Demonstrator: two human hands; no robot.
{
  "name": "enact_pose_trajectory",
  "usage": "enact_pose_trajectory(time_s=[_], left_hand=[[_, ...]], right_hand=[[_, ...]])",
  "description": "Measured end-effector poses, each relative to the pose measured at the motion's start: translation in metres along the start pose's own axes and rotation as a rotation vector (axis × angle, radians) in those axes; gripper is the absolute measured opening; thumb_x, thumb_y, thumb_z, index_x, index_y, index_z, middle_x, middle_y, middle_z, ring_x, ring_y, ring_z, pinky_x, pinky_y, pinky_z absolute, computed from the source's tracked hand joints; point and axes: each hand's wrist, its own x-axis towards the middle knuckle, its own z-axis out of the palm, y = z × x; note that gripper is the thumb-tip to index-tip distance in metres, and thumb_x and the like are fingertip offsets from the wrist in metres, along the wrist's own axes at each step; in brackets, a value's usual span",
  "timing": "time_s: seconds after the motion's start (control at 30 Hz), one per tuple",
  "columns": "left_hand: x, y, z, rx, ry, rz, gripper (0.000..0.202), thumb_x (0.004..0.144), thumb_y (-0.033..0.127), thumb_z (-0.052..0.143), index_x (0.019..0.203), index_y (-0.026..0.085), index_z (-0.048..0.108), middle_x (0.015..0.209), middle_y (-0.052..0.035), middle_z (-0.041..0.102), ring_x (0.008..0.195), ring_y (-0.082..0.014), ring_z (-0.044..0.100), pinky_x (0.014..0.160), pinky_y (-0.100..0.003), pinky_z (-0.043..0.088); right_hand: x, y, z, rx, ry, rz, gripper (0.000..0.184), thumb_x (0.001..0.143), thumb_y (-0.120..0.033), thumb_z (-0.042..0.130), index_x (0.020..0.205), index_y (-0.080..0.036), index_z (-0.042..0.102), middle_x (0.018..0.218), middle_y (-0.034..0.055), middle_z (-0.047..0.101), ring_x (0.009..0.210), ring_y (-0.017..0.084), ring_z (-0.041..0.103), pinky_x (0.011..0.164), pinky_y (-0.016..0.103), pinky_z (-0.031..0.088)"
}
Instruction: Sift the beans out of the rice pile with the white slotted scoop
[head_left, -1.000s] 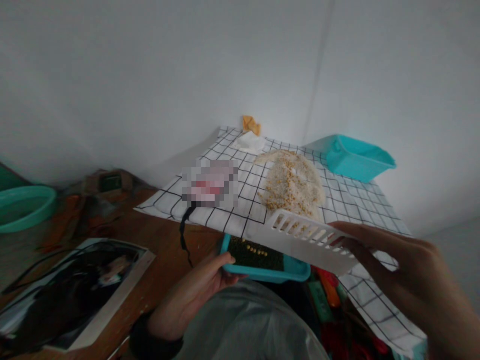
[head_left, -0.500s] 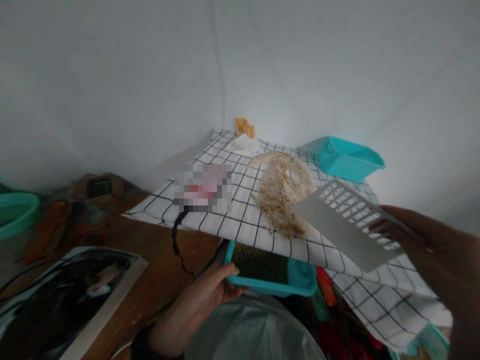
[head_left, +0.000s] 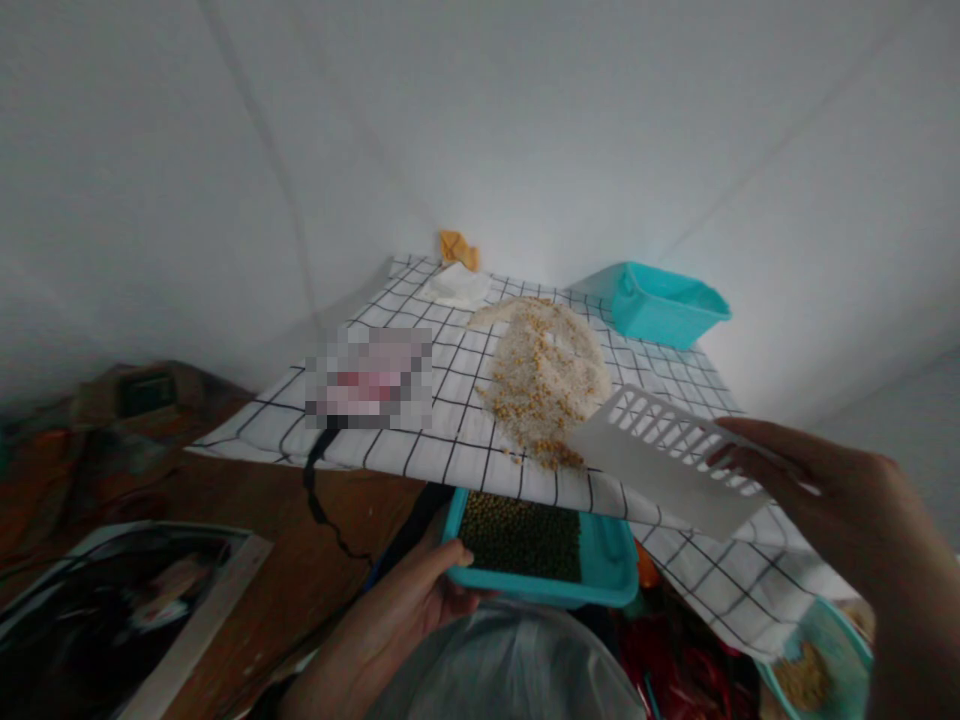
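My left hand (head_left: 409, 605) grips the near left edge of a turquoise tray (head_left: 600, 565) filled with small dark green grains, held just below the table's front edge. In my right hand (head_left: 832, 500) is a white slotted plastic scoop (head_left: 660, 460), raised over the checked cloth (head_left: 450, 440) with its flat edge beside a heap of white rice mixed with yellow grains (head_left: 544, 375). The heap lies on the cloth in the middle of the table.
An empty turquoise tub (head_left: 664, 305) stands at the back right. White paper (head_left: 454, 287) and an orange scrap (head_left: 459, 248) lie at the far corner. A black cord (head_left: 319, 490) hangs off the cloth. Another turquoise bowl with grains (head_left: 814, 670) sits low right. A framed picture (head_left: 127, 610) lies left.
The white scoop has left the green-grain tray, swung up to the right, and now sits lower beside the heap. The yellow grains seen on the green ones are gone. The view has shifted right.
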Motion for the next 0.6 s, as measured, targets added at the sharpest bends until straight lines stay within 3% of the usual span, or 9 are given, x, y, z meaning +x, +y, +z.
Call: enact_pose_trajectory(time_s=[0.17, 0.3, 0.6], left_hand=[[-0.002, 0.001, 0.003, 0.027, 0.016, 0.029, 0.026, 0.065, 0.018, 0.082, 0.077, 0.02, 0.059, 0.06, 0.0068, 0.067, 0.059, -0.0115, 0.071, 0.049, -0.015, 0.049], [0.0, 0.0, 0.003, 0.005, 0.001, 0.06, 0.029, 0.059, 0.02, 0.085, 0.077, 0.019, 0.062, 0.059, 0.0084, 0.065, 0.057, -0.0106, 0.068, 0.048, -0.015, 0.05], [-0.001, -0.004, 0.001, -0.041, 0.003, 0.01, 0.024, 0.064, 0.018, 0.084, 0.081, 0.017, 0.067, 0.067, 0.0018, 0.074, 0.059, -0.0126, 0.069, 0.054, -0.019, 0.054]], right_hand=[[-0.002, 0.001, -0.002, 0.084, -0.026, -0.011, 0.034, 0.089, -0.046, 0.058, 0.112, -0.031, 0.079, 0.088, 0.0005, 0.081, 0.075, 0.026, 0.079, 0.061, 0.032, 0.061], [-0.002, 0.001, -0.004, 0.059, 0.013, -0.006, 0.034, 0.088, -0.047, 0.06, 0.11, -0.029, 0.08, 0.084, 0.002, 0.081, 0.07, 0.026, 0.078, 0.058, 0.033, 0.061], [-0.011, 0.006, -0.011, 0.064, -0.039, 0.008, 0.036, 0.09, -0.049, 0.057, 0.111, -0.03, 0.08, 0.086, 0.0014, 0.081, 0.072, 0.026, 0.078, 0.058, 0.032, 0.061]])
